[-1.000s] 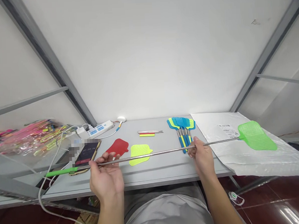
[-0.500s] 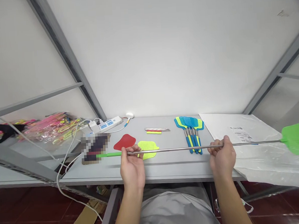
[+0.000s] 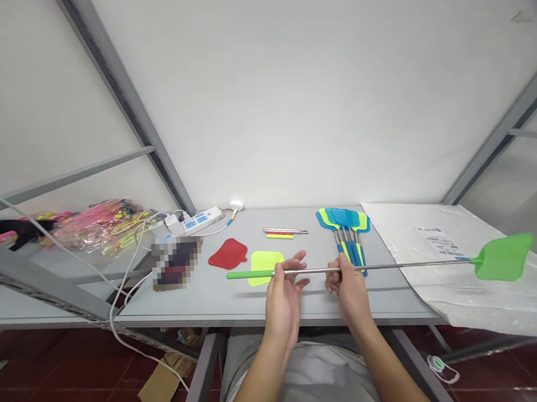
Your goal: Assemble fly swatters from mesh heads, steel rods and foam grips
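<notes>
A green fly swatter with a thin metal rod lies level across my view above the table. My left hand grips the rod by the end of its green handle, thumb on top and the other fingers loosely spread. Further right, my right hand pinches the rod near its middle. Beneath the handle is a yellow swatter head, partly covered. A red swatter head rests to its left. Behind my right hand, several blue and yellow fly swatters lie in a bunch.
Metal rods with a red and a yellow tube lie near the wall. A power strip, cables and a blurred dark object occupy the left. Plastic-wrapped items sit beyond the metal post. White sheeting covers the right side.
My hands have come closer together, left hand moving right and right hand moving left. The swatter's rod looks shorter, its two ends nearer each other.
</notes>
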`<act>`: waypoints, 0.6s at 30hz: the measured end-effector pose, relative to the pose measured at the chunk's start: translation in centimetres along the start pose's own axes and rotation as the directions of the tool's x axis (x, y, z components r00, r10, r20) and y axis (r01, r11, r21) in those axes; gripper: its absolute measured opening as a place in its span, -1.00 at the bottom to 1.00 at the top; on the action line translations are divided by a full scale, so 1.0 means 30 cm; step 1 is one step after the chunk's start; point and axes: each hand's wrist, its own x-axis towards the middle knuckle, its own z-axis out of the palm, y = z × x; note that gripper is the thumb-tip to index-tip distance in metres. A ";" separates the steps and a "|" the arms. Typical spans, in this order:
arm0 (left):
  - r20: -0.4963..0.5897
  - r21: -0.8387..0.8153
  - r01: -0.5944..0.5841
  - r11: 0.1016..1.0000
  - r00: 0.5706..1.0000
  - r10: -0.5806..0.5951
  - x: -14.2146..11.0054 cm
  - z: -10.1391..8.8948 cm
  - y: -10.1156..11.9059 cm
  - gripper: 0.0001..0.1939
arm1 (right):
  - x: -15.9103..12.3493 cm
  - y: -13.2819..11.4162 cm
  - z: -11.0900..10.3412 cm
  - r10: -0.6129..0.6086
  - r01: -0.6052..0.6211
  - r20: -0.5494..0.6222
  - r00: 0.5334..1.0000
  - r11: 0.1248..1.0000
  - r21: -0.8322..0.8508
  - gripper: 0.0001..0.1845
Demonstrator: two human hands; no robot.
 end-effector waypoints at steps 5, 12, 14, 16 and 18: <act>-0.112 -0.071 -0.068 0.995 0.992 0.060 0.033 -0.048 0.047 -0.66 | 0.058 -0.085 -0.092 -0.104 0.104 -0.193 0.976 0.995 -0.013 -0.51; -0.350 -0.229 -0.208 0.951 0.929 0.119 0.106 -0.157 0.201 -0.68 | 0.087 -0.144 -0.147 -0.242 0.254 -0.265 0.933 0.967 0.008 -0.49; -0.384 -0.235 -0.242 0.941 0.913 0.138 0.116 -0.169 0.220 -0.65 | 0.086 -0.134 -0.134 -0.250 0.263 -0.274 0.929 0.965 0.010 -0.49; -0.435 -0.224 -0.301 0.927 0.882 0.181 0.110 -0.157 0.207 -0.62 | 0.074 -0.112 -0.105 -0.221 0.246 -0.282 0.934 0.968 0.057 -0.48; -0.470 -0.193 -0.348 0.917 0.854 0.225 0.088 -0.120 0.161 -0.61 | 0.049 -0.080 -0.063 -0.168 0.184 -0.249 0.954 0.982 0.044 -0.47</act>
